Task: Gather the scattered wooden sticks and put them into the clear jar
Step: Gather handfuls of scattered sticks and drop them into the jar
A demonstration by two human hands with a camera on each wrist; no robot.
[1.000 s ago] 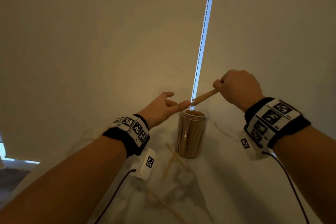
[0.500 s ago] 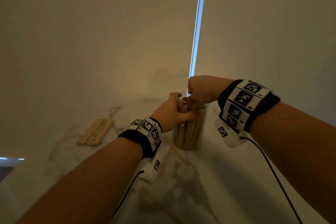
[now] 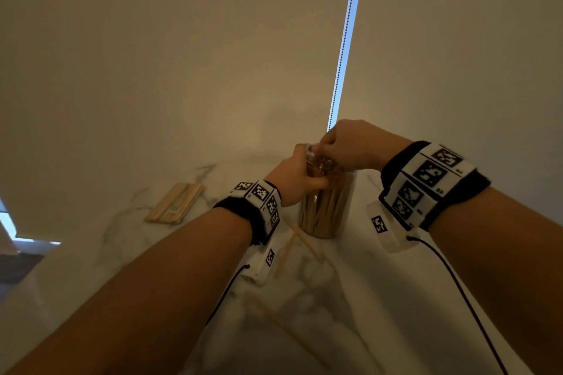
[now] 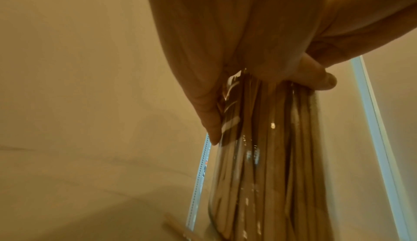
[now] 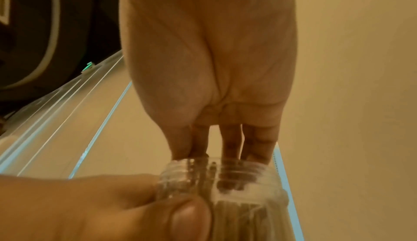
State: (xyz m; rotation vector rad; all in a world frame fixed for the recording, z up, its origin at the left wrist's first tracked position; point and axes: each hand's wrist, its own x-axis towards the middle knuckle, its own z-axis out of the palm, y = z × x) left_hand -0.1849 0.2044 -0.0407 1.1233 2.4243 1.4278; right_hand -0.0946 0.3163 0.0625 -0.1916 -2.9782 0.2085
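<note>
A clear jar point(image 3: 326, 210) packed with upright wooden sticks stands on the marble table point(image 3: 402, 307). My left hand point(image 3: 297, 179) grips the jar just below its threaded neck, thumb in front point(image 5: 180, 214), fingers round the back point(image 4: 210, 120). My right hand point(image 3: 342, 146) sits on top of the jar. Its bunched fingers point(image 5: 232, 143) reach down into the mouth among the stick tops. Two loose sticks point(image 3: 300, 240) lie crossed in front of the jar. Another loose stick point(image 3: 286, 323) lies nearer me.
A flat bundle of sticks point(image 3: 175, 204) lies to the left near the wall. A bead chain point(image 3: 347, 39) hangs behind the jar along a bright gap in the blinds. The table's left edge point(image 3: 33, 271) drops off at the lower left.
A second ago my right hand held a bundle of sticks above the jar and my left hand was free. Now the right hand is down at the mouth and the left grips the jar.
</note>
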